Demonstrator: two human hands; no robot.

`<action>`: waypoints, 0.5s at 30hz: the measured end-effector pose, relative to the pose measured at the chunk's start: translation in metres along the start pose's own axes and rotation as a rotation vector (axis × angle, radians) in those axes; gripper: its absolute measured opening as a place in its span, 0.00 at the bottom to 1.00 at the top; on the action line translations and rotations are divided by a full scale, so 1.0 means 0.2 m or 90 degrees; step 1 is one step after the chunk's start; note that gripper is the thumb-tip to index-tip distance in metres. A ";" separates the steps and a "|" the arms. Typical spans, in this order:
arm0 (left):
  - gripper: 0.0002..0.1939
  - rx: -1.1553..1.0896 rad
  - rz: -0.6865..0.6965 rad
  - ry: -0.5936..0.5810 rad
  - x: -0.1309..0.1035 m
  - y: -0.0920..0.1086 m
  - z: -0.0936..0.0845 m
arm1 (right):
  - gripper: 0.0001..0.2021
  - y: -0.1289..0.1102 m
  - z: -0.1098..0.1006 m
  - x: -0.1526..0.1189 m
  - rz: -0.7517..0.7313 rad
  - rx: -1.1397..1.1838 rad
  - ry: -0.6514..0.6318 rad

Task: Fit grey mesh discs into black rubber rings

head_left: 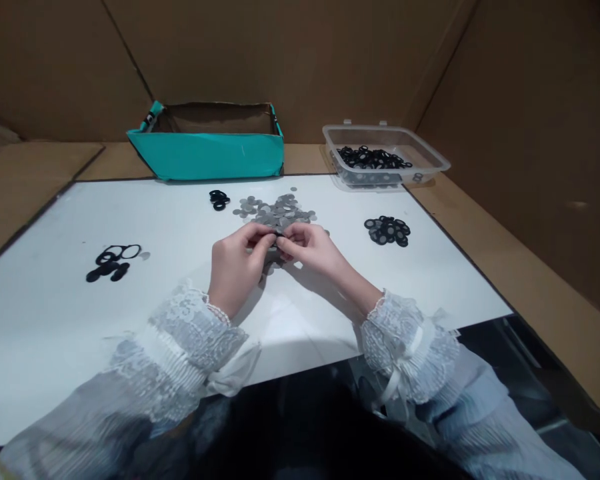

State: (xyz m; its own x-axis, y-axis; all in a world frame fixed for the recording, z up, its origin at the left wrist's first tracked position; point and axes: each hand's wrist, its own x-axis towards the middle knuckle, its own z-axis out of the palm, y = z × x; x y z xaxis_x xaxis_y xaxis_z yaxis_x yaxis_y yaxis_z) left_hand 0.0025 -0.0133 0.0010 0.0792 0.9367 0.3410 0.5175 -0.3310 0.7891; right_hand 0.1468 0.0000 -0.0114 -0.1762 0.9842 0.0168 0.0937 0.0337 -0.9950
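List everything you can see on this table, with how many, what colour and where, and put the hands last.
Sheet: one, white, covering the tabletop.
Discs: a pile, too many to count, grey, centre, just beyond the hands.
Box: one, teal, open top, far edge, left of centre.
Tub: one, clear plastic, far right, holding black rings.
Ring pile: one heap, black, right of the discs.
Small rings: a few, black, left of the discs.
Left cluster: several black rings and dark ovals, left side of the sheet.
Left hand: one, lace cuff, pinching a small dark piece at centre.
Right hand: one, lace cuff, fingertips meeting the left hand's on the same piece.
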 end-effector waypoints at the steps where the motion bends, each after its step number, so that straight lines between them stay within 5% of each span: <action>1: 0.09 0.009 0.016 -0.014 0.00 0.00 0.00 | 0.07 0.00 -0.01 0.00 0.003 -0.016 -0.017; 7: 0.13 -0.093 -0.076 -0.110 0.04 -0.03 -0.01 | 0.05 -0.01 -0.05 0.00 -0.022 -0.088 -0.038; 15: 0.10 -0.155 -0.135 -0.135 0.04 -0.01 -0.02 | 0.04 -0.01 -0.06 -0.01 -0.065 -0.170 -0.017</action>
State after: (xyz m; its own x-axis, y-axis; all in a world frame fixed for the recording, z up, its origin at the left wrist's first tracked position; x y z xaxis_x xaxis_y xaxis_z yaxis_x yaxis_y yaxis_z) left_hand -0.0006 -0.0047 0.0039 0.1798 0.9816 0.0637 0.3265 -0.1206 0.9375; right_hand 0.1582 -0.0002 -0.0074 -0.2227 0.9687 0.1094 0.3277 0.1800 -0.9275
